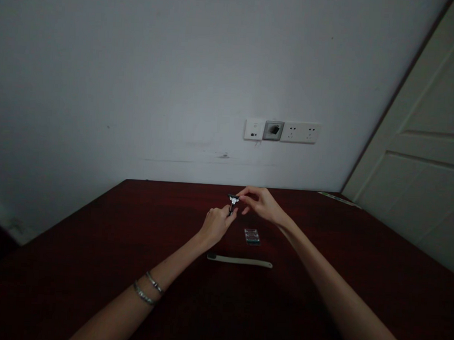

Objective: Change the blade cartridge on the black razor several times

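My left hand (215, 225) is closed around the handle of a safety-type razor (233, 201), its T-shaped head pointing up and away from me. The thumb and forefinger of my right hand (262, 205) pinch at the right end of the razor's head, the other fingers loosely curled. Whether they grip the head firmly or only touch it is too small to tell. On the table below the hands lies a small clear plastic case (252, 236). Closer to me is a long, slim, pale strip-like handle (241, 261) with a dark left end, lying crosswise.
The dark red wooden table (94, 234) reaches back to a white wall (178, 86). Wall sockets (300, 133) sit above its far edge. A pale panelled door (422, 144) stands at the right. A thin patterned strip (338, 199) lies at the far right edge.
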`<state>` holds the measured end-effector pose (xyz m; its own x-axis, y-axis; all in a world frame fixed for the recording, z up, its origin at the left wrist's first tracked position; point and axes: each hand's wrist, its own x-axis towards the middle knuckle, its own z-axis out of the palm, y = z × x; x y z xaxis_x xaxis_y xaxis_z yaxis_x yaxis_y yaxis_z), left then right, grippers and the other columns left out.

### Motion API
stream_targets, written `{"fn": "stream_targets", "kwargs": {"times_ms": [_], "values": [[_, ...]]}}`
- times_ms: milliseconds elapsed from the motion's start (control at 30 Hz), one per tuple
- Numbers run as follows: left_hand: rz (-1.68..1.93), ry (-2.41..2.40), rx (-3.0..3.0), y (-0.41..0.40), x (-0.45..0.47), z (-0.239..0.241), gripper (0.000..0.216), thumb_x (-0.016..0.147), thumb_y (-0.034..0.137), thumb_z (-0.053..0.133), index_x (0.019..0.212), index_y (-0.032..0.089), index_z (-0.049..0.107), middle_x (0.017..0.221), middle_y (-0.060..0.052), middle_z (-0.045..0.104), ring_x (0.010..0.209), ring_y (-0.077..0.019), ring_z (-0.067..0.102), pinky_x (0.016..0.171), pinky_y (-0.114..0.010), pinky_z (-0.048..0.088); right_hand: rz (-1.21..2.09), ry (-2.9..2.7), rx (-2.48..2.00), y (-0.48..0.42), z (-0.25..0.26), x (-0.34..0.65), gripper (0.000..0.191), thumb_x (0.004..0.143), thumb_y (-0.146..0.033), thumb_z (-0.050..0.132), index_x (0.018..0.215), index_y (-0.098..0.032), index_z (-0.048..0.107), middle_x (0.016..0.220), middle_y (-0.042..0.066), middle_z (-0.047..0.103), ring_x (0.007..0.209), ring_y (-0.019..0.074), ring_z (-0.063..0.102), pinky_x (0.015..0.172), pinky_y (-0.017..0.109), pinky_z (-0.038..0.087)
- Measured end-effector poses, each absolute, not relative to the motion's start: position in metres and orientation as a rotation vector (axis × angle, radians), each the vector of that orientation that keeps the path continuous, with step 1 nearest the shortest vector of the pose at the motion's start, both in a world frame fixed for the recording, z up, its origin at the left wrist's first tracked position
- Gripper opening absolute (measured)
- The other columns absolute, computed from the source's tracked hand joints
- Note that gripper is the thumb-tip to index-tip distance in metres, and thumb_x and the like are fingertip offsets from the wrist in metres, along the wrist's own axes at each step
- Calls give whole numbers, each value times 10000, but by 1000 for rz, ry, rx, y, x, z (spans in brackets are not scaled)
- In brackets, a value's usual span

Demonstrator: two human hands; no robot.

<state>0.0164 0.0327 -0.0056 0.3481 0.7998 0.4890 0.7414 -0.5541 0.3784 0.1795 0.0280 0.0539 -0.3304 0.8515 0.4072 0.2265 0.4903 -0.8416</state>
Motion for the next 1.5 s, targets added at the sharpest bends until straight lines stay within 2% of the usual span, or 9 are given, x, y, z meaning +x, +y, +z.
{"fn": "stream_targets", "kwargs": {"times_ms": [667, 1033, 1500], "values": [[1006, 1457, 2554, 33, 15, -7, 330, 908, 338, 375, 835, 145, 634, 671, -83, 659, 634, -197, 638, 564, -238, 363, 859, -1821, -853, 25, 51, 176, 182, 781, -304, 568, 819, -128, 595, 803, 48, 628, 551, 117, 620, 497, 243, 533], [1017, 1476, 2560, 35, 14, -7, 336, 907, 336, 379, 826, 145, 643, 668, -83, 664, 619, -183, 635, 561, -233, 362, 787, -1867, -874, 23, 53, 176, 165, 795, -269, 548, 836, -117, 599, 787, 45, 622, 523, 101, 612, 486, 234, 522], [1046, 1484, 2599, 38, 14, -4, 335, 908, 353, 386, 823, 133, 623, 688, -86, 668, 623, -178, 637, 565, -226, 384, 828, -1760, -846, 28, 52, 179, 241, 743, -334, 613, 854, -125, 658, 870, 58, 634, 515, 96, 616, 463, 220, 529]]}}
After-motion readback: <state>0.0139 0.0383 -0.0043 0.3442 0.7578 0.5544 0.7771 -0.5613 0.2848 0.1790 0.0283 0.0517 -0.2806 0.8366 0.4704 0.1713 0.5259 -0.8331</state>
